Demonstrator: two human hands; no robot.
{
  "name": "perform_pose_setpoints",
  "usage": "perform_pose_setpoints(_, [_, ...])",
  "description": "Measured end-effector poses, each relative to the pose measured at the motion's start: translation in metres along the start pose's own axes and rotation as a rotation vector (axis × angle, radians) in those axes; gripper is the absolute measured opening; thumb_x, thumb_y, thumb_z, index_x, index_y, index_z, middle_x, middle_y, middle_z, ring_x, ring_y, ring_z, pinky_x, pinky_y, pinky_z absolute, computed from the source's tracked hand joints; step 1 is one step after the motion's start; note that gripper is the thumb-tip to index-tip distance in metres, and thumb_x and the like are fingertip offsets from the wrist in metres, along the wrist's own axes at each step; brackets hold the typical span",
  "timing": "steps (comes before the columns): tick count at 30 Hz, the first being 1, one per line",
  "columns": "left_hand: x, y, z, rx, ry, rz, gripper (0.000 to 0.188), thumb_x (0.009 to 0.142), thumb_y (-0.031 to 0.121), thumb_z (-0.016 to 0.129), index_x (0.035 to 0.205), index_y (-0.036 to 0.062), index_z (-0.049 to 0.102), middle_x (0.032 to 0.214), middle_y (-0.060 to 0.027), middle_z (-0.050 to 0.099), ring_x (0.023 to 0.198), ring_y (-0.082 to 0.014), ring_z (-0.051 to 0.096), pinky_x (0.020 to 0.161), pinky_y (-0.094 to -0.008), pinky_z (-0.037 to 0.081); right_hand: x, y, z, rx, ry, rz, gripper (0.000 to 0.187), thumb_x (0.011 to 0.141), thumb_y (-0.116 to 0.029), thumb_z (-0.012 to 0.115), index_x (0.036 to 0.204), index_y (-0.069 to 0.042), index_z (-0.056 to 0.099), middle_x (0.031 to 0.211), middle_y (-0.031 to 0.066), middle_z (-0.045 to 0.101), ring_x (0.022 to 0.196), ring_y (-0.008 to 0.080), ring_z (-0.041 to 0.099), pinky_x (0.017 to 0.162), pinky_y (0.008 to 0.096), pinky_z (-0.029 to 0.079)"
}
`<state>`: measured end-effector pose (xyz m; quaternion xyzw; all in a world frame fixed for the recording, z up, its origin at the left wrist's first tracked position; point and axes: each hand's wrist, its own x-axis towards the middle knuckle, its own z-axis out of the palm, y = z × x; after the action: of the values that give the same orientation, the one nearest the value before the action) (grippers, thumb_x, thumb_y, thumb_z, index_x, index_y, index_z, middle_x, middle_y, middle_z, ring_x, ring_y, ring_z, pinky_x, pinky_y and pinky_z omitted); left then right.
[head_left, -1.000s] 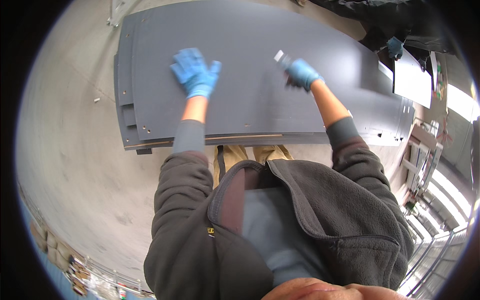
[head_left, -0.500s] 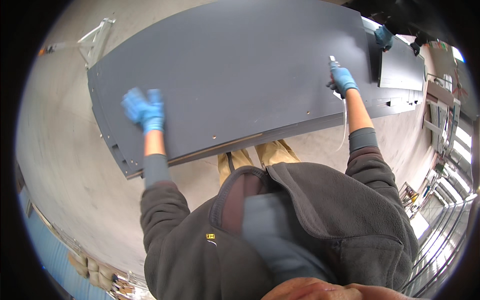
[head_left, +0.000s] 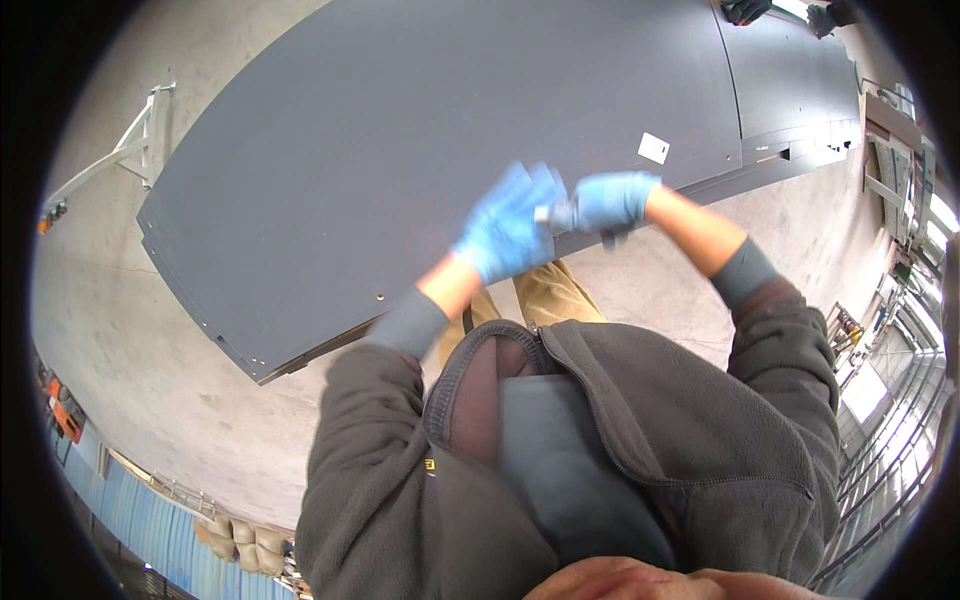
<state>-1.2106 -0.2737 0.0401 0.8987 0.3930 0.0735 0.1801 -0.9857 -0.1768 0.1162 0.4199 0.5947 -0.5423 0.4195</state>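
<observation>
A large dark grey panel (head_left: 400, 110) lies in front of me on top of a stack. Over its near edge my left hand (head_left: 512, 225), in a blue glove, is open with its fingers stretched out, smeared by motion. Close to its right, my gloved right hand (head_left: 610, 203) is closed round a small handheld tool (head_left: 556, 215) with a pale tip pointing toward my left hand. The tool's exact kind is blurred and mostly hidden in the fist. Beyond my right hand, a white label (head_left: 654, 149) lies flat on the panel.
At the far right, a co-worker's dark-gloved hands (head_left: 745, 10) are by the far end of another dark panel (head_left: 795, 75). A white metal stand (head_left: 145, 140) is on the floor left of the stack. Racks (head_left: 895, 150) line the right side.
My left hand has swung right from the panel's left part toward the middle. My right hand has come left and nearer with the tool. The white label now shows uncovered on the panel.
</observation>
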Motion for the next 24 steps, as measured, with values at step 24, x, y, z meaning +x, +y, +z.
perform_pose_setpoints(24, [0.013, 0.045, 0.028, -0.271, -0.139, 0.066, 0.093, 0.084, 0.058, 0.074, 0.161, 0.0129, 0.046, 0.169, -0.0095, 0.041, 0.161, -0.0315, 0.029, 0.132, -0.0515, 0.020, -0.062, 0.102, -0.058, 0.623, 0.588, 0.433, 0.078, 0.105, -0.066, 0.036, 0.081, -0.002, 0.074, 0.063, 0.0128, 0.069, 0.055, 0.0216, 0.069, 0.055, 0.0384, 0.053])
